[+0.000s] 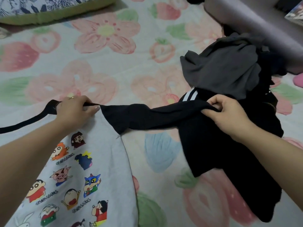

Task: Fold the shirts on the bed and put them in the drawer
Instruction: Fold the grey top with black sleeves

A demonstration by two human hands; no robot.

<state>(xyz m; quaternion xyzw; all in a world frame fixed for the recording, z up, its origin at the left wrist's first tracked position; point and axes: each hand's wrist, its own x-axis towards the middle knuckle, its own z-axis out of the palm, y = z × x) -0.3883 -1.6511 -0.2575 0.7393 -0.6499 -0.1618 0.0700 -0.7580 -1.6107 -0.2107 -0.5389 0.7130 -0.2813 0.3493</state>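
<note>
Strawberry-print bed sheet (114, 71); long black fabric strip (147, 115) stretched across it.
Left hand (75, 108) fingers clamped on one end; right hand (229, 113) pinches the other.

A: Soft, flat indoor light lies across the bedsheet (114, 66). It's on the dim side, with the colours washed pale.

B: Diffuse, too, with only a faint shadow tucked under the left hand (73, 108).

A: The black shirt (213, 145) swallows its own folds, showing hardly any detail.

B: The picture's slightly smeary throughout. The wide lens bends the pillow (49, 10) and the grey roll (255, 23) near the top corners.
</note>
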